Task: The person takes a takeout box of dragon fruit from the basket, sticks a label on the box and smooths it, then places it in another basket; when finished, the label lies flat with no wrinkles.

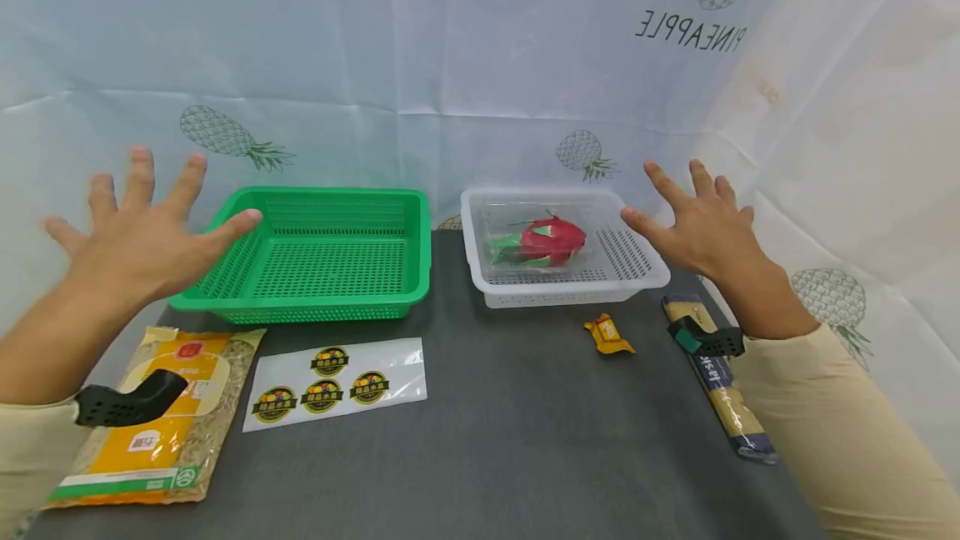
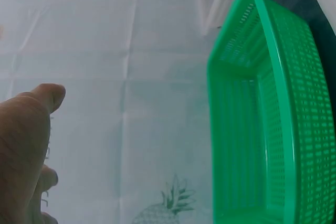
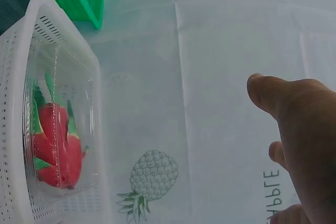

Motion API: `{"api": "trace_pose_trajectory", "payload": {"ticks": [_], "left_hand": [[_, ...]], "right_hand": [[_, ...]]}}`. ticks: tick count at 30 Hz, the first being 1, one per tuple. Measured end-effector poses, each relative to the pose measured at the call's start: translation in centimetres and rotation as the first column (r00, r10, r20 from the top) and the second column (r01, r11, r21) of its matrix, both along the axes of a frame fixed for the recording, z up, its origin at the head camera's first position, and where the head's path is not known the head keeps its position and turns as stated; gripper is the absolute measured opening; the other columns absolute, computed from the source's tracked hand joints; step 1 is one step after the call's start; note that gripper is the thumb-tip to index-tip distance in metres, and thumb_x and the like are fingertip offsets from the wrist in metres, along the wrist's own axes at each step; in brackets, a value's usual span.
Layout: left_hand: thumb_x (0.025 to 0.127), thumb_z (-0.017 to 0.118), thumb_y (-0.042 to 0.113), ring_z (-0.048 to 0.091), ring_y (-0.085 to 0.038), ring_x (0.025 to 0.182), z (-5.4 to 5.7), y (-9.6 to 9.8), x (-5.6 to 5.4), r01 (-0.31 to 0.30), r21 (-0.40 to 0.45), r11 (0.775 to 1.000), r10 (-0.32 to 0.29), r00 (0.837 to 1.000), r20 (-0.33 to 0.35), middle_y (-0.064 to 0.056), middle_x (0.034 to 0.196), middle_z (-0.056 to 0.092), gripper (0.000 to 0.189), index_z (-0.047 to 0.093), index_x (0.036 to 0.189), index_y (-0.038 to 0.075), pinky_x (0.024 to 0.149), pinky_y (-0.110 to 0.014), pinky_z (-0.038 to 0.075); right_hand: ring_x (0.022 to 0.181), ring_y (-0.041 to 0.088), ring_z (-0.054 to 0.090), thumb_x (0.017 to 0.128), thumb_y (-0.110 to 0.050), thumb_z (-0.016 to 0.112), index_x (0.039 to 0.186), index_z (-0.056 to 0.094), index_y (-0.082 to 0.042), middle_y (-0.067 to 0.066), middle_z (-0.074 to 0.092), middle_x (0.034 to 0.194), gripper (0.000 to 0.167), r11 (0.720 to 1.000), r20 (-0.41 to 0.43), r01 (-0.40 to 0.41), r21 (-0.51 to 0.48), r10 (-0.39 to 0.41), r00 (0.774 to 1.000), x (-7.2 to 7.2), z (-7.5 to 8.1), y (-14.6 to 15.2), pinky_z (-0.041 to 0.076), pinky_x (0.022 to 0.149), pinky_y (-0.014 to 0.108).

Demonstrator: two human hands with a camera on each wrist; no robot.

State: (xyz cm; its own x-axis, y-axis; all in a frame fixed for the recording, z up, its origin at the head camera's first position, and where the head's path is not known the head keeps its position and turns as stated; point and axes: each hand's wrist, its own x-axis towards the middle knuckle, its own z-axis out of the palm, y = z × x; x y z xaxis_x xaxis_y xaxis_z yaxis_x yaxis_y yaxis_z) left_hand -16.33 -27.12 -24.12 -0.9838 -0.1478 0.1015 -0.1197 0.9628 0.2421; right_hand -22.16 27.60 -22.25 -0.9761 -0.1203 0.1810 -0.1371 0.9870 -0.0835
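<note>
Fingers spread wide, my left hand [image 1: 142, 244] is raised at the left end of a green plastic basket [image 1: 322, 311], holding nothing. The basket has perforated walls and nothing inside. My right hand [image 1: 701, 227], also spread and holding nothing, is raised by the right end of a white plastic basket [image 1: 562, 294]. Inside that basket sits a clear plastic box [image 1: 498, 219] with a red and green dragon fruit [image 1: 555, 240]. In the left wrist view the left thumb [image 2: 50, 97] points toward the green basket; in the right wrist view the right hand [image 3: 310, 129] is apart from the white one.
A yellow-labelled bag of grain [image 1: 165, 432] lies front left, beside a sheet of round stickers [image 1: 337, 419]. A small yellow wrapped snack [image 1: 607, 333] lies before the white basket. A long noodle packet [image 1: 723, 398] lies at right, partly under the right forearm. A pineapple-print curtain [image 1: 487, 40] hangs behind.
</note>
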Motion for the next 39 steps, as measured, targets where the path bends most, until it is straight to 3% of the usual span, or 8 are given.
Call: {"api": "trace_pose_trajectory", "payload": {"ticks": [17,39], "left_hand": [[0.088,0.029,0.076,-0.023,-0.056,0.131,0.3,2.9,-0.6,0.089,0.029,0.996,-0.088,0.996,-0.03,-0.021,0.151,-0.03,0.093,-0.01,0.154,0.024,0.083,-0.081,-0.013],[0.086,0.027,0.08,-0.016,-0.055,0.134,-1.0,6.7,-2.0,0.142,0.05,0.989,-0.14,0.989,-0.047,-0.019,0.153,-0.026,0.094,-0.006,0.156,0.026,0.087,-0.081,-0.009]], "right_hand": [[0.131,0.062,0.009,0.09,-0.072,0.034,0.157,0.009,-0.028,0.033,0.004,0.153,0.084,1.0,0.007,0.007,-0.03,-0.007,1.0,-2.3,-0.9,1.4,0.013,0.09,0.081],[0.129,0.065,0.013,0.09,-0.068,0.039,0.157,0.01,-0.023,0.035,0.008,0.152,0.085,0.994,0.013,0.013,-0.112,-0.011,1.0,-5.1,-1.8,2.7,0.019,0.088,0.08]]}}
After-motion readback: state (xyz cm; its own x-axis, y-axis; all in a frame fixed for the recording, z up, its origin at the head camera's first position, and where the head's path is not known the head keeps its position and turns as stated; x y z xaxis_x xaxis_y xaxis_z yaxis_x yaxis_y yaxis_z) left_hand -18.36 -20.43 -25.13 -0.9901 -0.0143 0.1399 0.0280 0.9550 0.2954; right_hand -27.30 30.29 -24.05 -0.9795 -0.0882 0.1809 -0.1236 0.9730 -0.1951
